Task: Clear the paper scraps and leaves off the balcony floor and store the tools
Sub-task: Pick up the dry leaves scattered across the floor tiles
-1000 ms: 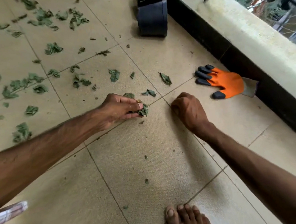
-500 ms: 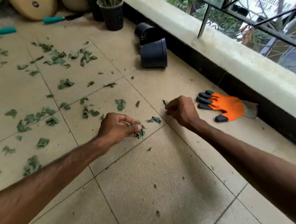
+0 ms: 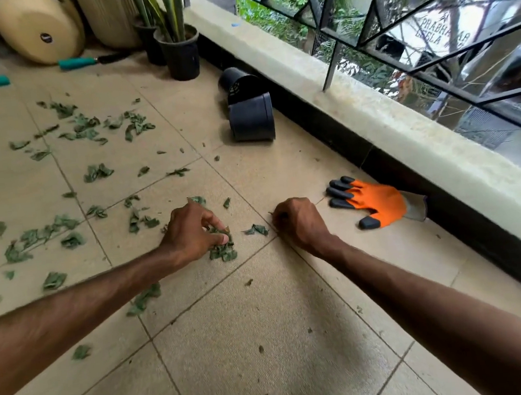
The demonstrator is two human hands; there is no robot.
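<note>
Grainy, matt beige tiles make up the balcony floor [image 3: 266, 340], bounded on the right by a pale stone ledge [image 3: 405, 132] above a black skirting. Two bare arms stretch forward from the bottom edge (the right one is blurred and cut off at the corner). The left hand [image 3: 192, 232] is arched, knuckles up, with thumb and fingertips pinching a small heap [image 3: 224, 251] of crumpled leaves against the tile. The right hand [image 3: 299, 222], near it across a grout line, is balled with its fingers curled under; whether anything lies inside cannot be told. Two black plastic pots [image 3: 252, 121] lie tipped on their sides, one behind the other, beside the skirting. An orange glove [image 3: 377, 202] with black fingertips lies flat near the right hand, its grey cuff against the skirting. Torn green leaves [image 3: 87, 128] litter the tiles to the left. Teal tool handles [image 3: 76, 63] lie far back, and what they belong to is hard to make out.
</note>
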